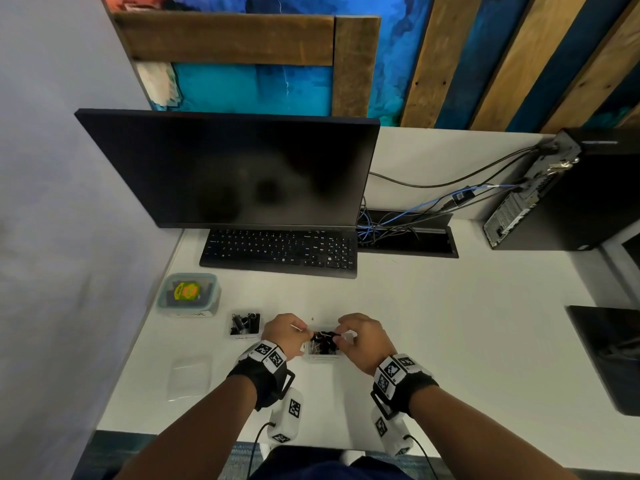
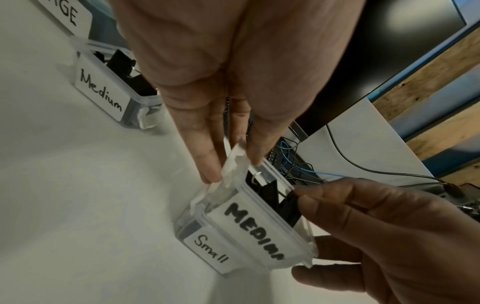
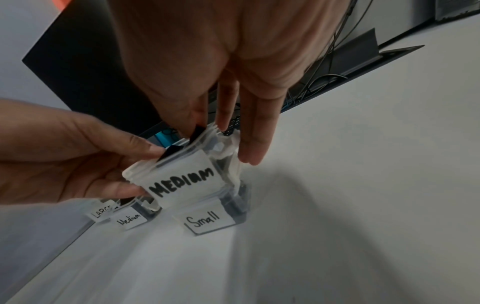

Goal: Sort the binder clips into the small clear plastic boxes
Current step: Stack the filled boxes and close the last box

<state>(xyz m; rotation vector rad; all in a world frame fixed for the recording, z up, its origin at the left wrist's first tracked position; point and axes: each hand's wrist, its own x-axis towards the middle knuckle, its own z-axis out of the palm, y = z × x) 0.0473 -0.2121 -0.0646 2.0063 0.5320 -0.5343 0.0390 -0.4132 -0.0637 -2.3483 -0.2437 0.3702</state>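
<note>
Both forearms reach forward over the white worktop (image 1: 433, 323), hands meeting just in front of the person. The left hand (image 1: 285, 332) points its fingers down, fingertips (image 2: 210, 174) on the left end latch of a small clear box labelled "MEDIUM" (image 2: 255, 229); its grip is around that end, thumb hidden. The right hand (image 1: 362, 341) holds the opposite end, thumb and forefinger pinching a black binder clip (image 2: 289, 205) at the box's open top. More black clips fill the box.

The "MEDIUM" box sits tilted directly above a second clear box labelled "Small" (image 3: 207, 221), which rests on the worktop; whether the two touch cannot be told.

To the left stands another open clear box labelled "Medium" (image 2: 103, 92), holding black clips. Beyond it is a larger lidded container (image 1: 188, 294) whose label reads "LARGE" in the right wrist view.

A clear lid (image 1: 188, 377) lies on the worktop near the left wrist. Behind are a black keyboard (image 1: 280, 252) and a dark monitor (image 1: 228, 171).
</note>
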